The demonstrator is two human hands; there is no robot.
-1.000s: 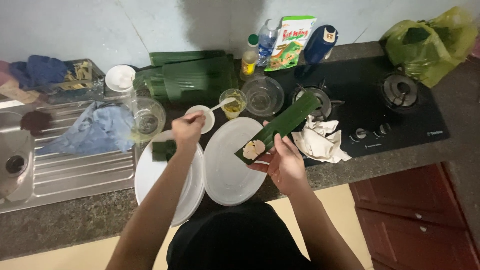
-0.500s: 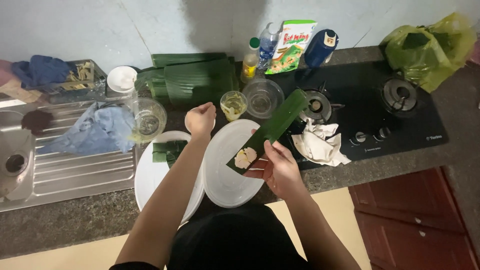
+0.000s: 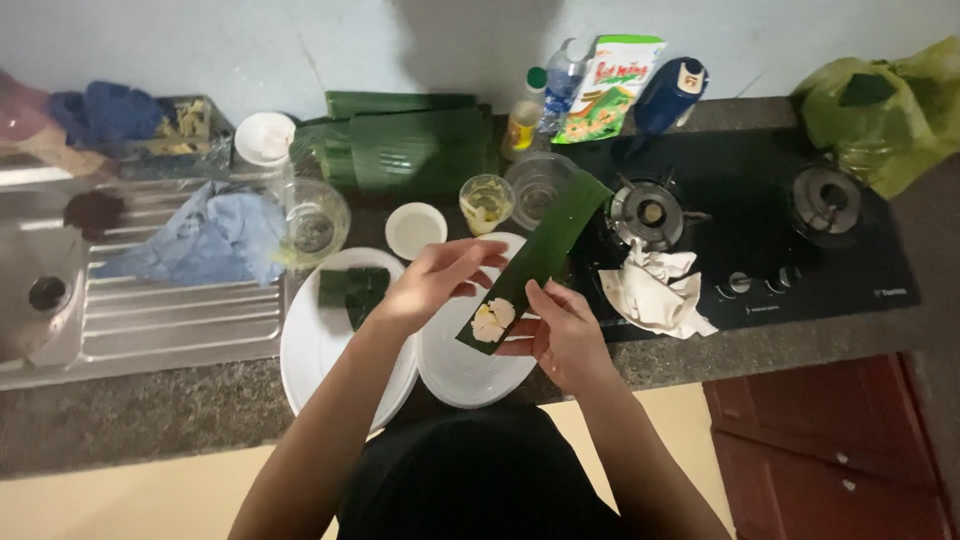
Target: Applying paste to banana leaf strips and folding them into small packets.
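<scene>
My right hand (image 3: 556, 335) holds the near end of a long green leaf strip (image 3: 545, 250) that slants up toward the stove. A pale lump of filling (image 3: 491, 320) lies on the strip's near end. My left hand (image 3: 437, 283) is empty, with fingers apart, and reaches toward the strip's left edge just above the filling. Both hands hover over a white plate (image 3: 465, 365). A second white plate (image 3: 320, 350) to the left carries a folded green leaf parcel (image 3: 353, 291).
A small white dish (image 3: 415, 229), a cup of yellowish liquid (image 3: 486, 203) and a glass bowl (image 3: 538, 186) stand behind the plates. Stacked green leaves (image 3: 405, 145) lie at the back. A crumpled white cloth (image 3: 660, 290) sits by the gas stove (image 3: 760, 230). The sink drainer (image 3: 150, 300) is at left.
My left hand has come back from the small white dish to the leaf strip. The strip with the filling has shifted slightly toward me over the plate.
</scene>
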